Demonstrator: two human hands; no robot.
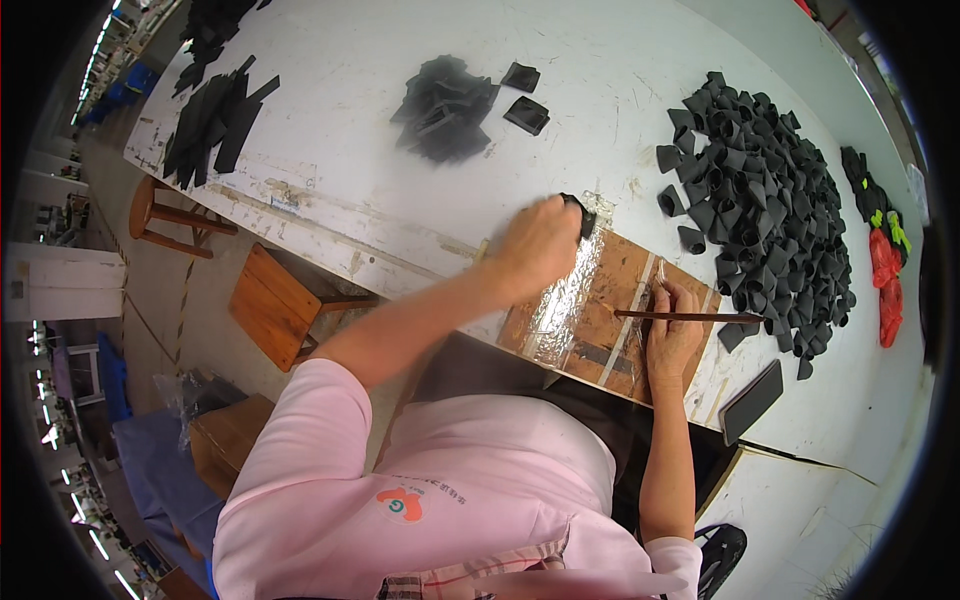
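The left hand (540,245) is clenched on a small black piece (578,212), pressing it down at the far edge of a taped brown board (610,290) on the table's (350,110) near edge. The right hand (672,335) grasps a thin dark stick (690,317), laid flat across the board, its tip toward the big heap of folded black pieces (765,190) at the right edge, likely kept within easy reach.

We see open counter (600,90) between the flat black stack (445,108) and the big heap of black cones (770,200). That heap crowds the right hand (672,335) and its thin stick (690,317); a dark phone (752,400) lies just below.
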